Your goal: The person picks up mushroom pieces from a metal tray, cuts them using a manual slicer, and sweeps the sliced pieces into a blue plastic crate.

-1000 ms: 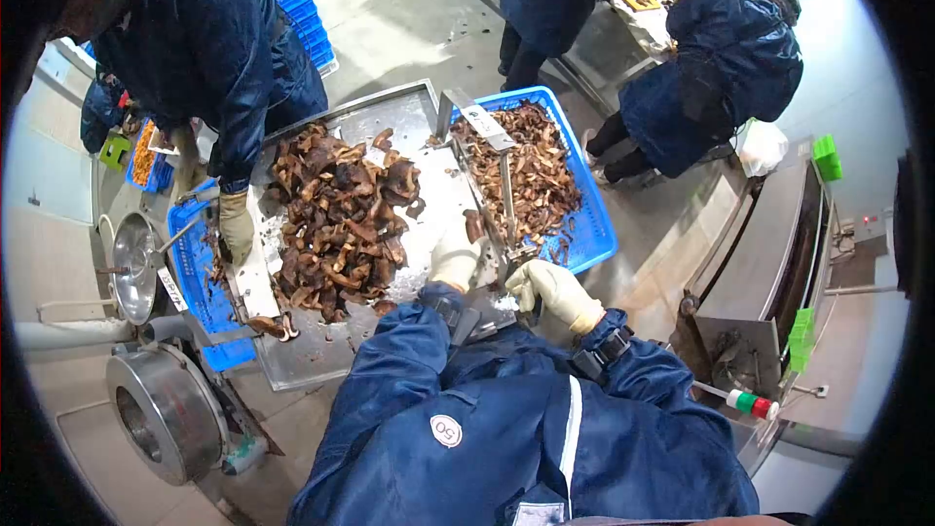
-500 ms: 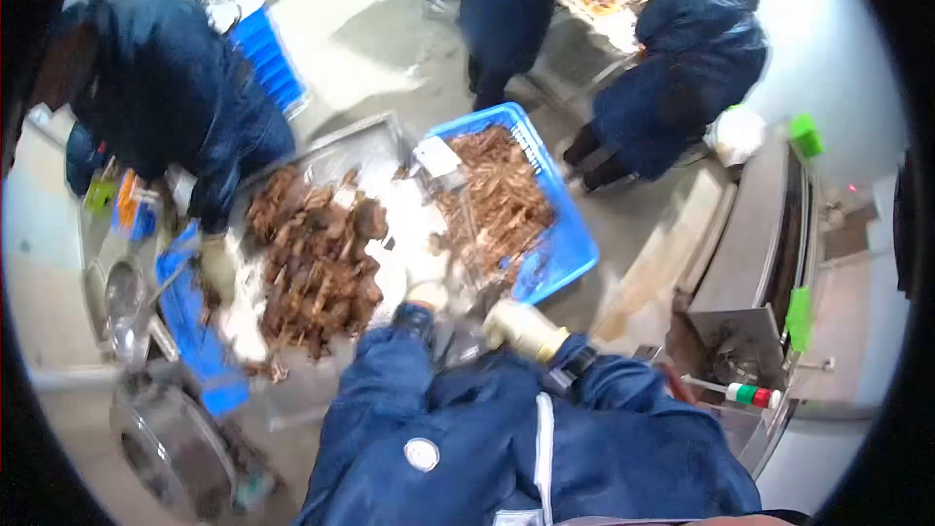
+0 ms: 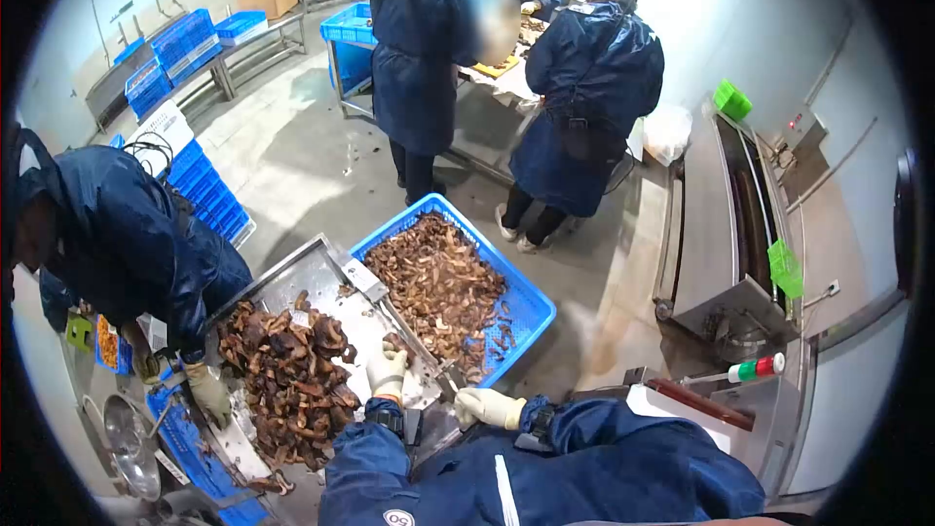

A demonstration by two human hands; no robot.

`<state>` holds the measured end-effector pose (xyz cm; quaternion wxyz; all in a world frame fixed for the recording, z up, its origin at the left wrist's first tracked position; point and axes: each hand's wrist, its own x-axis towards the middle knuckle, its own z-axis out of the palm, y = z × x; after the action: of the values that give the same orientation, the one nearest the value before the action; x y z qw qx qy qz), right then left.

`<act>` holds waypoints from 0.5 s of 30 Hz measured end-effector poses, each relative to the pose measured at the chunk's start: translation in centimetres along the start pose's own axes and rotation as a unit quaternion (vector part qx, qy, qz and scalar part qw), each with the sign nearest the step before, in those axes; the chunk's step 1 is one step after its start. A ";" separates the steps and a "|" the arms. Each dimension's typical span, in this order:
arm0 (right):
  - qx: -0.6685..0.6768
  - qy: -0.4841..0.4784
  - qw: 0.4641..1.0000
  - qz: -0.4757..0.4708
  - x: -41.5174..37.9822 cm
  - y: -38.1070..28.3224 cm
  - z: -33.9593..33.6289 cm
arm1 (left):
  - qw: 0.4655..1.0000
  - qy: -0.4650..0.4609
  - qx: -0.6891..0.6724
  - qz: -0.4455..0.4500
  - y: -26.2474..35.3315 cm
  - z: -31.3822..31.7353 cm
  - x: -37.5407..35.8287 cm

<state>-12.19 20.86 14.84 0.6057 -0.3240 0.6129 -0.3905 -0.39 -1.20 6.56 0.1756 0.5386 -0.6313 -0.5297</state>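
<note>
My gloved left hand (image 3: 388, 370) is closed at the white work surface (image 3: 362, 333), its fingers around a small brown piece (image 3: 399, 345). A metal tool (image 3: 450, 378) lies over the edge between my hands; my gloved right hand (image 3: 487, 408) is closed at its near end. To the left of my left hand is a heap of dark brown chunks (image 3: 287, 370) on the metal table. Just beyond my hands, a blue crate (image 3: 531, 317) holds many sliced brown pieces (image 3: 436, 282).
At the left, a co-worker (image 3: 127, 234) reaches a gloved hand toward a narrow blue tray (image 3: 185, 443). Several other people stand around a far table. Stacked blue crates (image 3: 209, 190) stand behind the left co-worker. A metal machine (image 3: 721, 234) is at the right.
The view has tilted up and become sharper, showing more of the room. My left hand has moved away from my right hand, and the left co-worker's hand now reaches nearer the heap.
</note>
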 end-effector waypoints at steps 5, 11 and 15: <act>0.063 0.102 0.990 -0.068 -0.9 -9.3 1.4 | 1.000 0.005 0.023 0.009 4.5 -0.9 -2.0; -0.056 0.016 0.994 -0.091 0.7 3.3 -0.1 | 0.999 0.018 -0.018 0.029 1.9 -0.2 -0.9; -0.191 0.034 0.955 -0.226 -0.7 -6.2 -0.1 | 0.977 0.058 0.092 0.183 -0.6 0.9 0.9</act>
<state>-12.67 18.49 20.57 0.4070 -0.5500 0.6072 -0.4040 -1.18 -1.48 5.36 0.2556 0.4574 -0.7538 -0.3965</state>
